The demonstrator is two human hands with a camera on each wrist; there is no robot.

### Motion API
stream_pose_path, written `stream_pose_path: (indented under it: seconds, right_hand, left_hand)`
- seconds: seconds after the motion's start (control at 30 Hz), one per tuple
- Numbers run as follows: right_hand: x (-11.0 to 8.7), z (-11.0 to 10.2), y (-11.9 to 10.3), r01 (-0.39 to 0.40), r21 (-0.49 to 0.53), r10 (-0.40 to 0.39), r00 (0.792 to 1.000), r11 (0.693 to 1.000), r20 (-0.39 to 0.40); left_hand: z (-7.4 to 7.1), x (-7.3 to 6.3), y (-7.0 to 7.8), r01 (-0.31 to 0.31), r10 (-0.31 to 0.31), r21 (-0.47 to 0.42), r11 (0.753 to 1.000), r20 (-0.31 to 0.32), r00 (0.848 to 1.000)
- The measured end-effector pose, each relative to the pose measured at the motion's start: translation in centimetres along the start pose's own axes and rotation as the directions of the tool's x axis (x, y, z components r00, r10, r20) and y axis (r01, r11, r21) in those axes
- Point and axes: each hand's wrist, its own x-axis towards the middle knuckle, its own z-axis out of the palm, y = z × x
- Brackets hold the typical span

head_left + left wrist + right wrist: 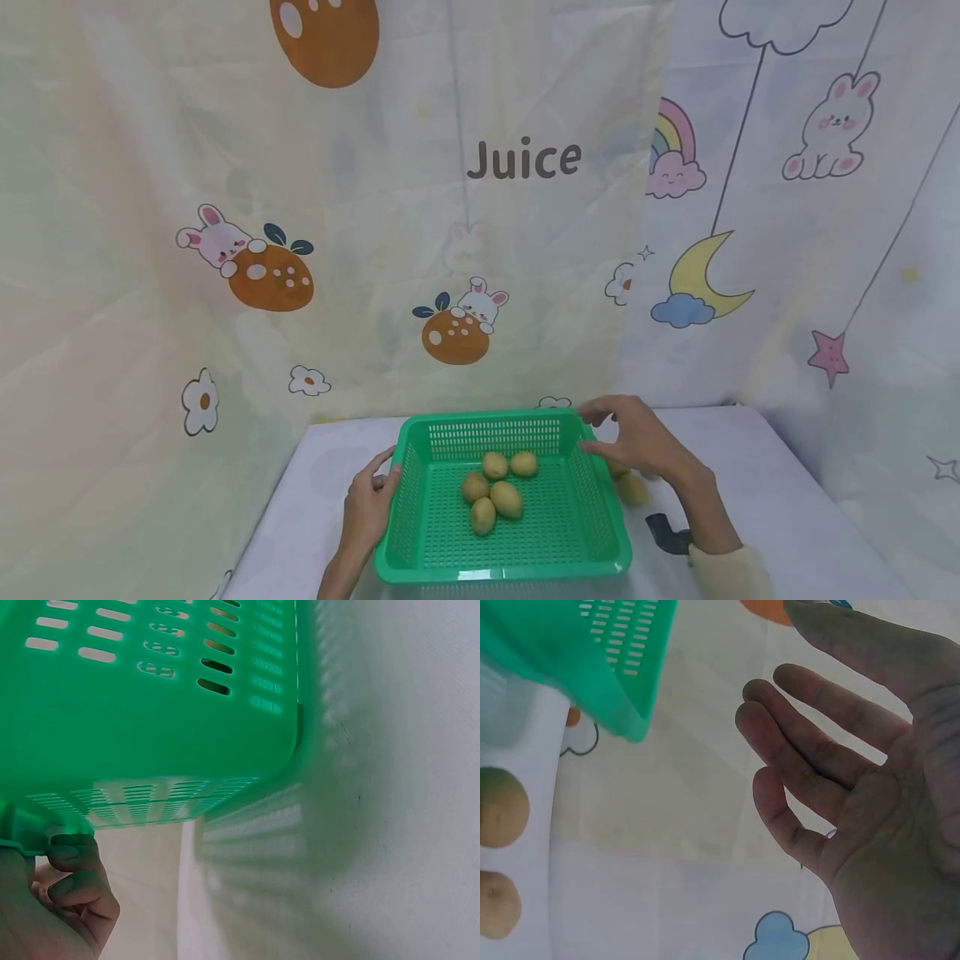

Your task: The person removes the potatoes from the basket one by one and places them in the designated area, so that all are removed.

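Observation:
A green plastic basket (502,573) with slotted walls holds several potatoes (506,500) grouped around its middle. My left hand (367,504) grips the rim on the left side; in the left wrist view its curled fingers (82,892) hook under that rim. Near the far right corner, my right hand (633,437) hovers with thumb and fingers spread apart. The right wrist view shows the right palm (870,855) holding nothing, a gap away from the basket corner (634,724). Whether the basket rests flat on the table cannot be told.
Loose potatoes (633,490) lie on the white table (337,450) just right of the basket, partly behind the right hand. A black bent pipe piece (666,535) lies beside the right forearm. A printed curtain (525,275) hangs behind the table.

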Motion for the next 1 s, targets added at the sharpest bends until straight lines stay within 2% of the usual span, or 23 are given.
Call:
stream_pose_path:
  seconds: [0.33, 1.0]
  right_hand:
    - [2.3, 1.6, -1.0, 0.058, 0.036, -0.060, 0.997, 0.998, 0.038]
    - [6.1, 5.4, -2.5, 0.088, 0.052, -0.095, 0.980, 0.995, 0.175]
  left_hand:
    - [0.0, 0.1, -0.3, 0.000, 0.000, -0.009, 1.000, -0.005, 1.000]
    - [0.1, 0.2, -0.6, -0.016, 0.016, -0.004, 1.000, -0.024, 1.000]
